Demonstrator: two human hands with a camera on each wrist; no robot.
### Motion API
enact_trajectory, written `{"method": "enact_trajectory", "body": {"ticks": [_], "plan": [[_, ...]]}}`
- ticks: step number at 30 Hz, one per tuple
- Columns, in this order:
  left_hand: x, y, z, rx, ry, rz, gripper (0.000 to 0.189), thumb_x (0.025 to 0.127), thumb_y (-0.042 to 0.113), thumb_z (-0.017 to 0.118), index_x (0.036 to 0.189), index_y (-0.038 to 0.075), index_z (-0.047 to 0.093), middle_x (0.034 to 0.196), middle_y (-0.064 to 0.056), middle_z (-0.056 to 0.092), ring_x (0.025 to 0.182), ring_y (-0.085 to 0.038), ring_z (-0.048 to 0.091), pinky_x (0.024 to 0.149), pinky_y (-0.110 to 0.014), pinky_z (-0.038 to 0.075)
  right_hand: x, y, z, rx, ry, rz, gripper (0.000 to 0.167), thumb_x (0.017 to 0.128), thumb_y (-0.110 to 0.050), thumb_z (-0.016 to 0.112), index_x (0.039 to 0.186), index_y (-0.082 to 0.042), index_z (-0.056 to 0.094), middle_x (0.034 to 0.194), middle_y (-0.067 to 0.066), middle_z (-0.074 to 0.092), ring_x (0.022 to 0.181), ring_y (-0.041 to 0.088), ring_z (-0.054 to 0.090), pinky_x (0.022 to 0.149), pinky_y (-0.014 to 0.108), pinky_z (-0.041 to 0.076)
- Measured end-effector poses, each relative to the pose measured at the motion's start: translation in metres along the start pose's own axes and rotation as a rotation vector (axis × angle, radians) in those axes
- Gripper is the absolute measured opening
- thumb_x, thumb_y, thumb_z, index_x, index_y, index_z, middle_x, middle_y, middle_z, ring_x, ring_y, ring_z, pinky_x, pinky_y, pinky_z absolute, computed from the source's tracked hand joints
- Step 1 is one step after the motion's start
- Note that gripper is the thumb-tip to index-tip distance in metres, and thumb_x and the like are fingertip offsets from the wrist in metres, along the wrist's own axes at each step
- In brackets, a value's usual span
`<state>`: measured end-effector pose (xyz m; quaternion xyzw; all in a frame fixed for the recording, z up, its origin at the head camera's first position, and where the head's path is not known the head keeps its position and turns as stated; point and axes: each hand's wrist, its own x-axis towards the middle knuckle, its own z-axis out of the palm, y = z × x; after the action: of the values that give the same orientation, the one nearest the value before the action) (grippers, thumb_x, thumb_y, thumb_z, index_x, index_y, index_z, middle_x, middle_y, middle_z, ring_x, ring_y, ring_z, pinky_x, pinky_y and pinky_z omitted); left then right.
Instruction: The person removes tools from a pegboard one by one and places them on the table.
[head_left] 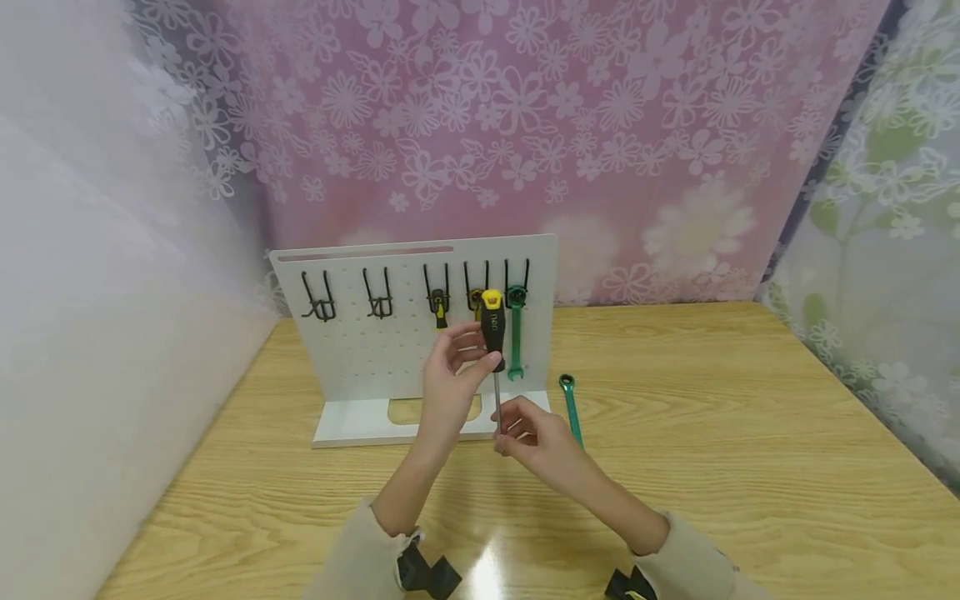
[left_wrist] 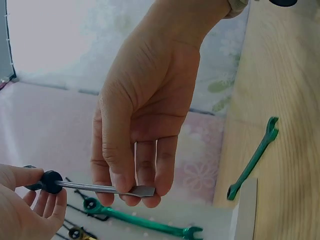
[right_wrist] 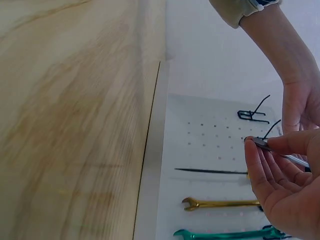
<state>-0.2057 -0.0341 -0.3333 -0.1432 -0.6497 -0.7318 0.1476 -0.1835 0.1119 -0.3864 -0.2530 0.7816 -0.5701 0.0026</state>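
Note:
A flat-blade screwdriver [head_left: 492, 323] with a black and yellow handle is held upright before a white pegboard [head_left: 375, 358]. My left hand [head_left: 450, 379] grips the handle's lower end between thumb and fingers. Lower down, my right hand [head_left: 542, 437] pinches the blade tip, seen as flat metal [left_wrist: 142, 191] between thumb and fingertips in the left wrist view. Behind the screwdriver, a green wrench [head_left: 516, 337] hangs from the rightmost hook. A gold wrench [right_wrist: 222, 203] hangs beside it, and a smaller black and yellow screwdriver [head_left: 439, 310] is on the middle hook.
Two black hooks [head_left: 318, 308] on the board's left side hold nothing. Another green wrench [head_left: 571, 404] lies on the wooden table [head_left: 712, 400], right of the board's base [head_left: 352, 423]. A pink flowered curtain [head_left: 510, 125] hangs behind, with a pale wall [head_left: 112, 292] at left.

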Motion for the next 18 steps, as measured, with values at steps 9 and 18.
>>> {"method": "enact_trajectory", "body": {"ticks": [9, 18], "plan": [[0.002, -0.013, 0.034, -0.054, -0.043, -0.015, 0.038, 0.083, 0.002, 0.066, 0.119, 0.002, 0.052, 0.105, -0.01, 0.056, 0.094, -0.024, 0.056, 0.08, -0.032, 0.049, -0.018, 0.009, -0.024, -0.048, 0.067, 0.001, 0.019, 0.086, -0.002, 0.062, 0.104, 0.001, 0.055, 0.088, 0.008, 0.059, 0.075, 0.021, 0.06, 0.066, 0.032, 0.053], [0.006, -0.026, 0.061, -0.112, -0.061, -0.016, 0.038, 0.083, -0.001, 0.066, 0.118, 0.002, 0.052, 0.103, -0.009, 0.057, 0.091, -0.021, 0.057, 0.08, -0.031, 0.05, -0.032, 0.018, -0.045, -0.101, 0.16, -0.004, 0.028, 0.085, 0.001, 0.063, 0.111, 0.002, 0.052, 0.088, 0.008, 0.059, 0.074, 0.019, 0.06, 0.063, 0.029, 0.053]]}}
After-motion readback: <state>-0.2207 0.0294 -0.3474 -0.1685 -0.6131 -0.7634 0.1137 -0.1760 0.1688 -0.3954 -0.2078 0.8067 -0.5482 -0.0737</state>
